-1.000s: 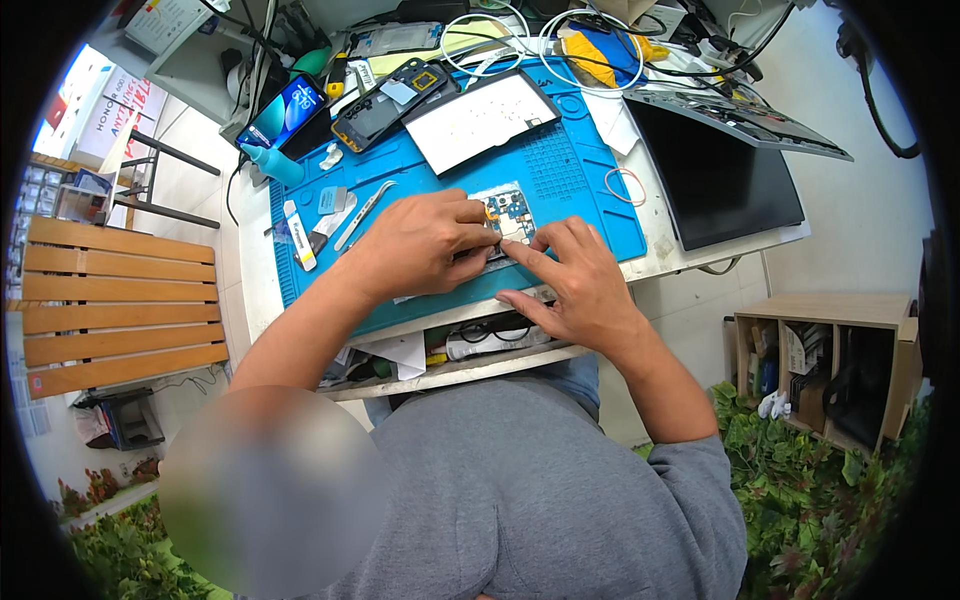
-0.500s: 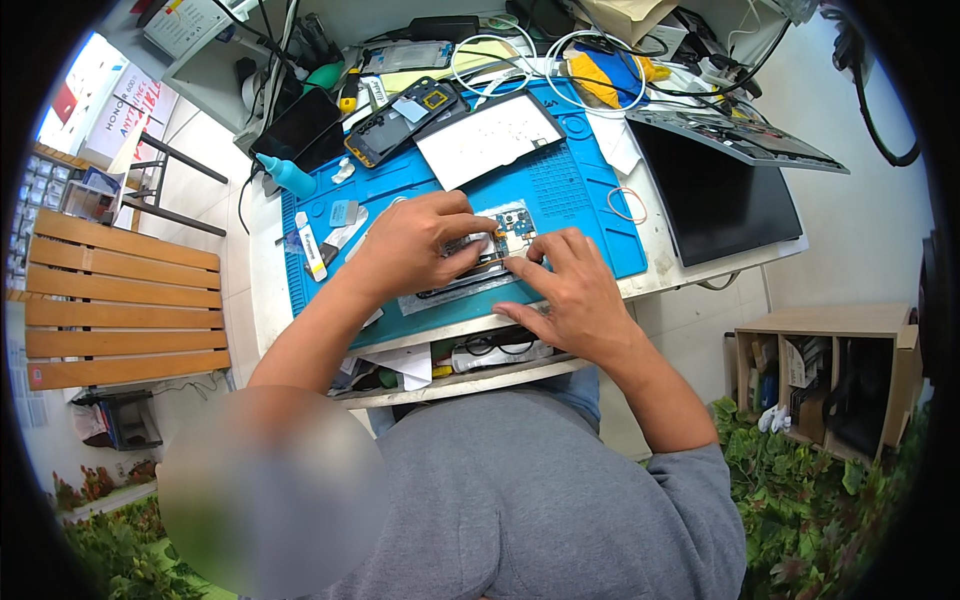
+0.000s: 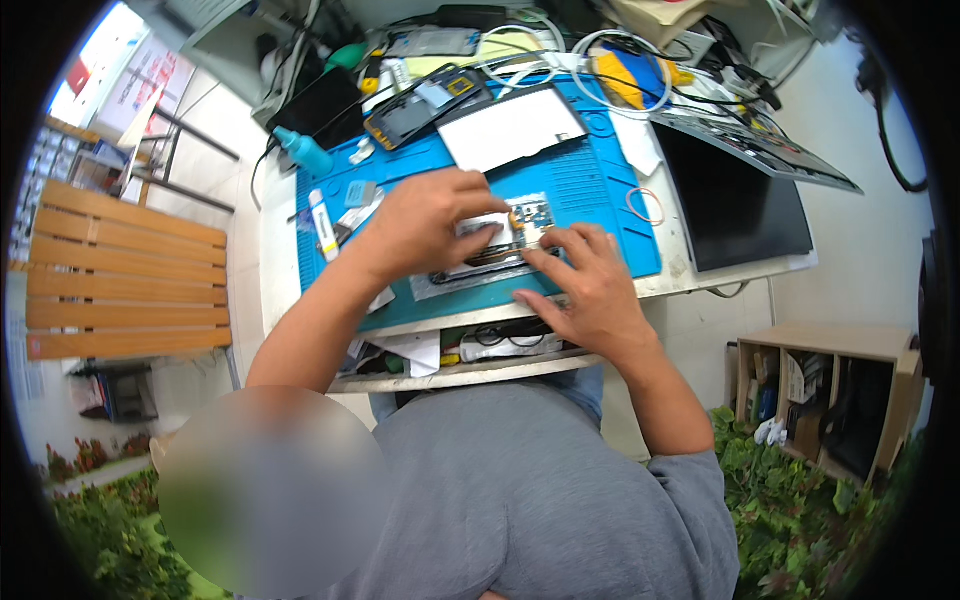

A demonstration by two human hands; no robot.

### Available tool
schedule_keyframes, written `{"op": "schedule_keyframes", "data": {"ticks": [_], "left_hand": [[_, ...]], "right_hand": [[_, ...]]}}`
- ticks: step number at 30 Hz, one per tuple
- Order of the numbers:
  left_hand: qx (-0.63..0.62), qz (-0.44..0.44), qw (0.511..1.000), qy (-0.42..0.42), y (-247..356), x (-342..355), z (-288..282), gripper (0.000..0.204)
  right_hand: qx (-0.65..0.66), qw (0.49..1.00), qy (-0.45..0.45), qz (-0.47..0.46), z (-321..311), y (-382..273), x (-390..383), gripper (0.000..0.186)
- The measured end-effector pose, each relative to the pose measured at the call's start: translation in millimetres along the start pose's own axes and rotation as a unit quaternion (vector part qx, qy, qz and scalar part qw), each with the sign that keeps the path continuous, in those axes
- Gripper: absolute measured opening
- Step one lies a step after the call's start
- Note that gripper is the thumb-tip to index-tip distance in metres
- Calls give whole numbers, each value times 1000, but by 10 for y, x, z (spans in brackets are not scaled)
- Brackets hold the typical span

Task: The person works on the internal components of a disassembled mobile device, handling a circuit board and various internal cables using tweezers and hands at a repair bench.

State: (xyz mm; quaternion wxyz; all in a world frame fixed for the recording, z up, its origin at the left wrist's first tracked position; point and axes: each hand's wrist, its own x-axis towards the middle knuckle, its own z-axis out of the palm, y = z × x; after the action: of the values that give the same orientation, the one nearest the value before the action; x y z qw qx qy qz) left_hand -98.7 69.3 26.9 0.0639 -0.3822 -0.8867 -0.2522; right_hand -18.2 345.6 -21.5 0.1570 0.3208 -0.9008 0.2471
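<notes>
On the blue work mat (image 3: 610, 220) lies an opened phone (image 3: 537, 216), its circuit board and inner parts bare, with a clear sheet under its near edge. My left hand (image 3: 425, 225) bends over its left part, thumb and forefinger curled inward around a pale part; exactly what they grip is too small to make out. At the phone's right side, my right hand (image 3: 597, 290) touches the near edge with its fingertips. The right thumb stretches apart toward the front of the mat, and nothing shows in that hand.
A white panel (image 3: 510, 128) and a phone frame (image 3: 425, 108) lie beyond my hands. At the left are a blue bottle (image 3: 303, 152) and a white tube (image 3: 322, 225). A laptop screen (image 3: 735, 205) leans at the right. Cables (image 3: 625, 65) crowd the back; an open drawer (image 3: 470, 378) juts out in front.
The whole view has shifted slightly, so the table sits further right and higher. Both hands stay at the phone, with only slight finger movement.
</notes>
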Motion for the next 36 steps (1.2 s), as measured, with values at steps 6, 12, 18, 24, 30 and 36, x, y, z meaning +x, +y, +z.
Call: {"op": "schedule_keyframes", "data": {"ticks": [6,12,18,24,30,36], "left_hand": [[-50,-92,989,107,-90,-541,-443,23],[-16,-135,989,60,21,-1100,-334,24],[-10,-109,993,48,63,-1114,-135,28],[13,-110,993,28,31,-1079,-148,27],[8,-94,995,40,-14,-1055,-133,24],[-11,-107,994,33,36,-999,-99,19]], "right_hand": [[11,1000,-1,-12,-28,-2,39,44],[31,996,-8,-84,45,-106,307,48],[27,987,-77,-137,153,-248,532,51],[17,985,-106,-137,192,-245,596,50],[27,985,-106,-136,205,-239,605,47],[86,990,-73,-91,247,-256,708,39]]}}
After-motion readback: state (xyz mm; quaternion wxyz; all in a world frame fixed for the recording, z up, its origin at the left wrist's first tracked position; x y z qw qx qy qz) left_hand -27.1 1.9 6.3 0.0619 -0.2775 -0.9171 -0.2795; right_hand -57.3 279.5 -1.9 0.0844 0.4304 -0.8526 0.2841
